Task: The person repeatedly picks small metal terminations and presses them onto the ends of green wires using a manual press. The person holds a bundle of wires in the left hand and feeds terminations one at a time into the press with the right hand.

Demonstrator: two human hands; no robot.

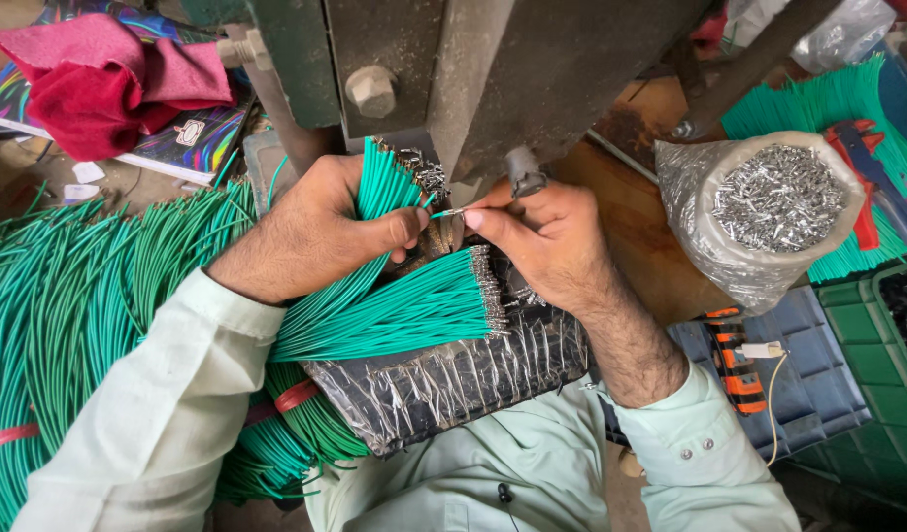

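My left hand (310,229) grips a bundle of green wires (379,187) that fans upward toward a dark metal press machine (493,69). My right hand (542,236) pinches a small metal terminal (451,212) at the tip of one green wire, right under the machine's head. Below both hands lies a second bunch of green wires with metal terminals on their ends (414,310), resting on a black pad wrapped in plastic film (453,379).
A large heap of green wires (69,296) fills the left. A plastic bag of small metal terminals (773,202) stands at the right, with more green wires and a red tool (862,167) behind it. Red cloth (99,79) lies top left. Green crate (867,335) at right.
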